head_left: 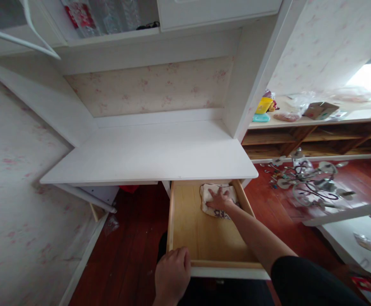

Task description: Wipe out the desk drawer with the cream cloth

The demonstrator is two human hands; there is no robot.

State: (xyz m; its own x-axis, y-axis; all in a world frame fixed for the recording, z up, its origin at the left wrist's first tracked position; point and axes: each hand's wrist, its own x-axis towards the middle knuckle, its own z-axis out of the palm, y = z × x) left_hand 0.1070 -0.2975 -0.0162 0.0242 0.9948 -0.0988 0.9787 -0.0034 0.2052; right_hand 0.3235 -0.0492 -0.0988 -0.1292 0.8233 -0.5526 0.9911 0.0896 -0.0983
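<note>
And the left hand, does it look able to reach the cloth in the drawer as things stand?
Probably yes: the left hand is at the near left corner of the drawer, which stands open from above, though the right hand covers part of the cloth.

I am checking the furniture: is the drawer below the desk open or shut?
The drawer is open: it juts beyond the desk edge, with the cloth visible inside.

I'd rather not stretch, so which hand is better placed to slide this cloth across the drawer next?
Probably your right hand: it lies spread on the cloth, deep inside the drawer. Your left hand is curled at the near left corner, away from the cloth.
</note>
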